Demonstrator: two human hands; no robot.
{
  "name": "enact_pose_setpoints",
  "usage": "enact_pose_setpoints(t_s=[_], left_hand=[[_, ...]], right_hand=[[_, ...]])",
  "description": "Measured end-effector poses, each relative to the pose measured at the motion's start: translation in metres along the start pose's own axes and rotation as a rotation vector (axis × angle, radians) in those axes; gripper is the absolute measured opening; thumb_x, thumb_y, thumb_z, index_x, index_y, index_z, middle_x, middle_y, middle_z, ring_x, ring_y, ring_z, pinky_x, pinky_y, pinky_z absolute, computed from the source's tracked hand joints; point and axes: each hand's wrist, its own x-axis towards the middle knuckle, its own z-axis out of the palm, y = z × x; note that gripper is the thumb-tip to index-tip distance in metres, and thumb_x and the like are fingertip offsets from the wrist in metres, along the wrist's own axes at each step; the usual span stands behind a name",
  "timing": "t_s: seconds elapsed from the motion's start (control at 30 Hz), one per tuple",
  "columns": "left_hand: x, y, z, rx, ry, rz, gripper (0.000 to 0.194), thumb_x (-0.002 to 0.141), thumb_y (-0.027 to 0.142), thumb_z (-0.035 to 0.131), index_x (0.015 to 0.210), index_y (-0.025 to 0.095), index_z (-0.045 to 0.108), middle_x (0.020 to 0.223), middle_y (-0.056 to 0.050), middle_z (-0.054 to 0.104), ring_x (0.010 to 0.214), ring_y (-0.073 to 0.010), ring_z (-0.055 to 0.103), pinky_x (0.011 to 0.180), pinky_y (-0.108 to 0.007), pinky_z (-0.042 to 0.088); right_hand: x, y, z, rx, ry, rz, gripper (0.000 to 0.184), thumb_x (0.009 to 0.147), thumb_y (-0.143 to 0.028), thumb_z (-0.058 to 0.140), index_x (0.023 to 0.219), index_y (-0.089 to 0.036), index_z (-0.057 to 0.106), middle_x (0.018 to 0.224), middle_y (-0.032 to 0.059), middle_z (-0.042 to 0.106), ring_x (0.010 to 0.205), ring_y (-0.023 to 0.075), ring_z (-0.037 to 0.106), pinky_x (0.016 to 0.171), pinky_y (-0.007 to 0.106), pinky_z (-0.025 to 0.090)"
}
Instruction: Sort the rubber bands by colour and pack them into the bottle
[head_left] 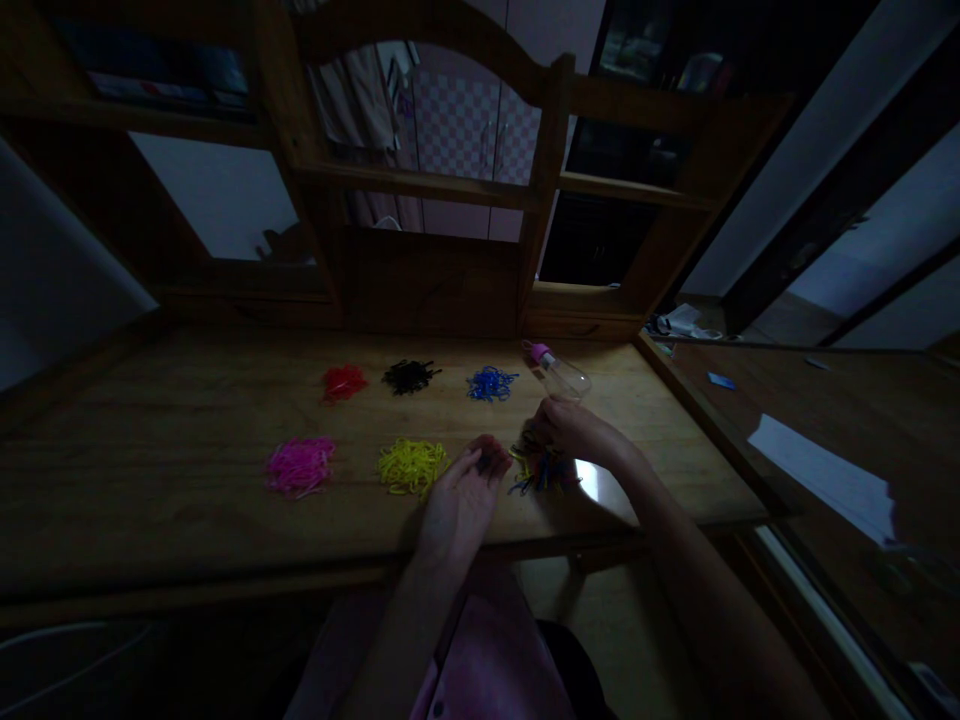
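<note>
My left hand is palm up just right of a pile of yellow rubber bands. Its fingers curl in, and a dark patch lies inside them that I cannot make out. At a mixed pile of dark, yellow and blue rubber bands, my right hand is lowered with fingers pinched together; whatever is between them is hidden. Sorted piles lie farther off: red rubber bands, black rubber bands, blue rubber bands and pink rubber bands.
Beyond my right hand a clear bottle with a pink cap lies on its side on the wooden desk. A wooden shelf frame rises along the back. Paper and a blue card rest on the surface to the right.
</note>
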Motion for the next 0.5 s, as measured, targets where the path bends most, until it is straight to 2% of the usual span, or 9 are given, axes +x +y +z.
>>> enact_pose_setpoints(t_s=[0.07, 0.17, 0.23, 0.3, 0.4, 0.5], left_hand=[[0.000, 0.001, 0.001, -0.008, -0.001, -0.006, 0.024, 0.089, 0.009, 0.044, 0.092, 0.008, 0.067, 0.090, -0.010, 0.069, 0.088, -0.0160, 0.068, 0.090, -0.031, 0.055], [-0.003, 0.003, 0.003, 0.019, -0.009, 0.026, 0.036, 0.092, 0.009, 0.032, 0.097, 0.014, 0.068, 0.098, -0.011, 0.070, 0.103, -0.0180, 0.066, 0.094, -0.034, 0.053], [-0.005, 0.005, 0.005, 0.028, 0.004, 0.060, 0.047, 0.092, 0.006, 0.022, 0.100, 0.017, 0.067, 0.099, -0.010, 0.071, 0.112, -0.0169, 0.063, 0.094, -0.032, 0.052], [-0.006, 0.006, 0.007, 0.014, 0.023, 0.076, 0.050, 0.091, 0.005, 0.019, 0.101, 0.017, 0.067, 0.098, -0.010, 0.071, 0.113, -0.0164, 0.062, 0.092, -0.030, 0.053], [-0.006, 0.008, 0.013, 0.022, 0.063, 0.057, 0.039, 0.092, 0.008, 0.027, 0.097, 0.014, 0.065, 0.094, -0.011, 0.071, 0.105, -0.0180, 0.066, 0.089, -0.029, 0.054], [-0.007, 0.011, 0.024, 0.219, 0.196, 0.030, 0.034, 0.092, 0.010, 0.032, 0.090, 0.014, 0.066, 0.089, -0.012, 0.072, 0.099, -0.0175, 0.068, 0.084, -0.027, 0.056]], right_hand=[[-0.003, -0.015, -0.004, -0.004, -0.046, -0.042, 0.011, 0.075, -0.006, 0.060, 0.076, -0.017, 0.063, 0.080, 0.0067, 0.067, 0.069, 0.0167, 0.058, 0.062, 0.025, 0.041], [-0.016, -0.051, -0.007, 0.078, -0.141, -0.151, 0.013, 0.088, -0.012, 0.048, 0.093, -0.017, 0.059, 0.091, 0.0062, 0.065, 0.082, 0.0167, 0.059, 0.070, 0.026, 0.044], [-0.027, -0.076, -0.002, 0.151, -0.198, -0.208, 0.015, 0.091, -0.011, 0.046, 0.099, -0.018, 0.056, 0.096, 0.0052, 0.064, 0.086, 0.0157, 0.060, 0.073, 0.026, 0.045], [-0.034, -0.094, 0.007, 0.115, -0.214, -0.234, 0.016, 0.089, -0.009, 0.048, 0.100, -0.018, 0.057, 0.098, 0.0053, 0.063, 0.086, 0.0155, 0.060, 0.074, 0.026, 0.045], [-0.035, -0.107, 0.019, -0.027, -0.180, -0.241, 0.018, 0.086, -0.007, 0.053, 0.098, -0.018, 0.060, 0.098, 0.0056, 0.062, 0.083, 0.0157, 0.060, 0.071, 0.026, 0.044], [-0.030, -0.106, 0.019, -0.044, -0.149, -0.260, 0.018, 0.085, -0.007, 0.057, 0.096, -0.019, 0.064, 0.095, 0.0044, 0.062, 0.080, 0.0146, 0.060, 0.068, 0.025, 0.043]])
